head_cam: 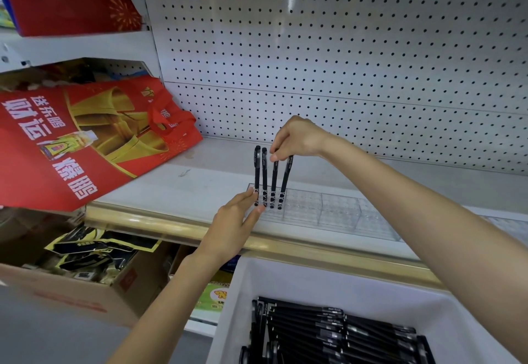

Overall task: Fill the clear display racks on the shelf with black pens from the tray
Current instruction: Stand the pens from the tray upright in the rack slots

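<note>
Tray (285,278) nearest, white, black pens (328,332) lying flat inside. Above it, shelf (200,180) carries clear rack (320,206); four pens stand at its left end. Left hand (234,220) flat, straight fingers touching rack's left edge. Right hand (297,138) pinches top of third pen (274,180). Red bag (85,140) further left on shelf
</note>
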{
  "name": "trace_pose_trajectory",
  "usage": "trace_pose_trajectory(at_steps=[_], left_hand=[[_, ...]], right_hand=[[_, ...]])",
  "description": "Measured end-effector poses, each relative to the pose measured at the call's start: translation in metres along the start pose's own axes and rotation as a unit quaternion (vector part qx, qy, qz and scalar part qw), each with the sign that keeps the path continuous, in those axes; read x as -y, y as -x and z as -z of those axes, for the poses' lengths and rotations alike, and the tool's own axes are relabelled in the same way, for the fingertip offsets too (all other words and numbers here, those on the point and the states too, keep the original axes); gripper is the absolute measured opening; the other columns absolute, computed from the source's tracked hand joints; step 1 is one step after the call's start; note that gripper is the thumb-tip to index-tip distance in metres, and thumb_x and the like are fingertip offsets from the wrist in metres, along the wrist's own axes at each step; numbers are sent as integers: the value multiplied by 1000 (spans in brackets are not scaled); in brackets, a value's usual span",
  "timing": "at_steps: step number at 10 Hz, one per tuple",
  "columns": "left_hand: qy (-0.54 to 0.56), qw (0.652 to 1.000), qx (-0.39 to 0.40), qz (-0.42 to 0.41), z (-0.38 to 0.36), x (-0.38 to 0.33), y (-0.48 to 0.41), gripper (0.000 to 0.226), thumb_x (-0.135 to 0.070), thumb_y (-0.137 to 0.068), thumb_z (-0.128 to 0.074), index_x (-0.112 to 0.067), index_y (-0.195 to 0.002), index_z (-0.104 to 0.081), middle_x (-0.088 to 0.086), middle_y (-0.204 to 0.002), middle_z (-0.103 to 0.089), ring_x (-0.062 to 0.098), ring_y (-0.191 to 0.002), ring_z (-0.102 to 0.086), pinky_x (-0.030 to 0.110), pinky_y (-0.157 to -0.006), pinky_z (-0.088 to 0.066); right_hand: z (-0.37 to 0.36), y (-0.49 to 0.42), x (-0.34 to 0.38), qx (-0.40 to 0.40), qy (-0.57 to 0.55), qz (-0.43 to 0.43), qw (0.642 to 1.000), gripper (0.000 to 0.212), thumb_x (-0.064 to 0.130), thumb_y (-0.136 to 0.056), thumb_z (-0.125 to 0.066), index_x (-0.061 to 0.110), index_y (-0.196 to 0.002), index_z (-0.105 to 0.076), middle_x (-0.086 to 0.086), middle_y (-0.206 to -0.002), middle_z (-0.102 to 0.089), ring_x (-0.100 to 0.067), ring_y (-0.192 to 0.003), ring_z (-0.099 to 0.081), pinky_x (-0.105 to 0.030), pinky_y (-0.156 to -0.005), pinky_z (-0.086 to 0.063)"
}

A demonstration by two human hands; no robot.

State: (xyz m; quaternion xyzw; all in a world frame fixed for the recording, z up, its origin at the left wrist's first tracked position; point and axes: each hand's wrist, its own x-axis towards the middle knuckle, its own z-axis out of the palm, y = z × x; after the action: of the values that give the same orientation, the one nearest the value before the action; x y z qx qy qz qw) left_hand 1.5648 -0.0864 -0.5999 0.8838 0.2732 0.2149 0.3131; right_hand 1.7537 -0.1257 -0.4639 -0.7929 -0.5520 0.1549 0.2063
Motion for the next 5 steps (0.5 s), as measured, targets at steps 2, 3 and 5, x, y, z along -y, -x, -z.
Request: trace_pose_trajectory(at_steps=[2, 3, 5], left_hand=[[-2, 1000, -3, -1, 0, 1, 0, 47, -36, -100, -44, -16, -142, -46, -4, -152, -36, 10, -138, -35, 14, -106, -20], [-9, 1000, -2, -2, 0, 1, 0, 47, -36, -100, -44, -16, -143, -44, -4, -153, -34, 10, -139, -33, 14, -106, -19], [-32, 999, 0, -15, -1, 3, 1, 49, -37, -100, -43, -16, -145, -41, -3, -155, -31, 10, -141, -31, 16, -108, -20]], right_hand=[[-1, -2, 5, 20, 1, 13, 1000, 33, 31, -77, -79, 14, -104, -71, 0, -101, -67, -15, -104, -60, -27, -96, -45], [-7, -4, 7, 2, -4, 25, 1000, 32, 36, -79, -77, 15, -103, -71, 2, -93, -65, -14, -103, -60, -24, -92, -45], [-18, -6, 6, -19, -5, 31, 999, 31, 33, -80, -75, 7, -97, -73, -7, -90, -73, -21, -97, -66, -36, -91, -51]])
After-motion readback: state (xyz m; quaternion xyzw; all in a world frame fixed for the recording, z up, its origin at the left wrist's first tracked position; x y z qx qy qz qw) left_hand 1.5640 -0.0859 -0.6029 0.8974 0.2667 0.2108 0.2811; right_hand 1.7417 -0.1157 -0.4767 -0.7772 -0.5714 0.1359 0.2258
